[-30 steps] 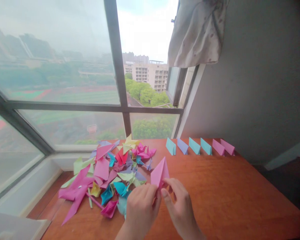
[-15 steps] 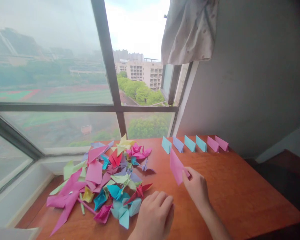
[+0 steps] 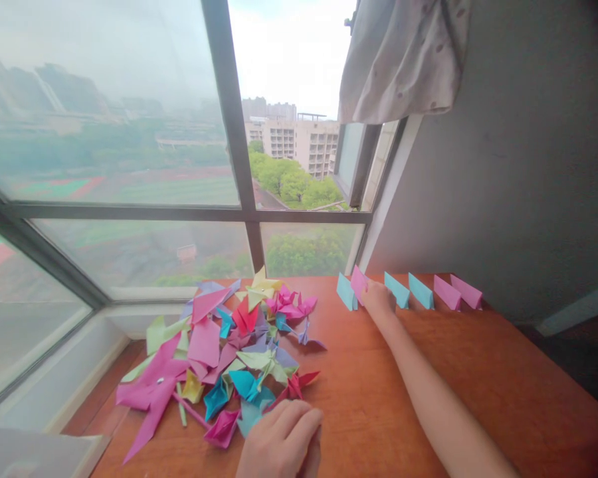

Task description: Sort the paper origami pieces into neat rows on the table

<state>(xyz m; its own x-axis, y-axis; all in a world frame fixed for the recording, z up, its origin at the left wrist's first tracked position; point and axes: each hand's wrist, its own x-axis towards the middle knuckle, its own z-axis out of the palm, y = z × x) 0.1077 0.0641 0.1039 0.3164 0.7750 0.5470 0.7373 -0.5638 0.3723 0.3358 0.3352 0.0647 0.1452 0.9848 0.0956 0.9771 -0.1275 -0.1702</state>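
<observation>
My right hand [image 3: 380, 299] reaches to the back of the table, its fingers closed on a pink folded paper [image 3: 359, 283]. That paper stands upright in the row, just right of a light blue folded paper [image 3: 347, 292]. Further right stand another light blue folded paper [image 3: 397, 290], a second one of that colour, and two pink ones [image 3: 447, 292]. The purple folded paper is hidden behind my right hand and the pink paper. My left hand [image 3: 282, 439] rests curled near the front edge, beside the origami heap; whatever its fingers may hold is hidden.
A heap of origami, with a large pink pinwheel [image 3: 152, 392], a yellow piece [image 3: 260, 289] and a magenta paper boat [image 3: 222, 428], covers the left of the wooden table [image 3: 458, 362]. Windows border the back and left; a grey wall [image 3: 518, 166] rises at the right.
My right hand has carried the pink folded paper forward from mid-table into the row at the back. My left hand stays curled near the front. The view has shifted slightly left.
</observation>
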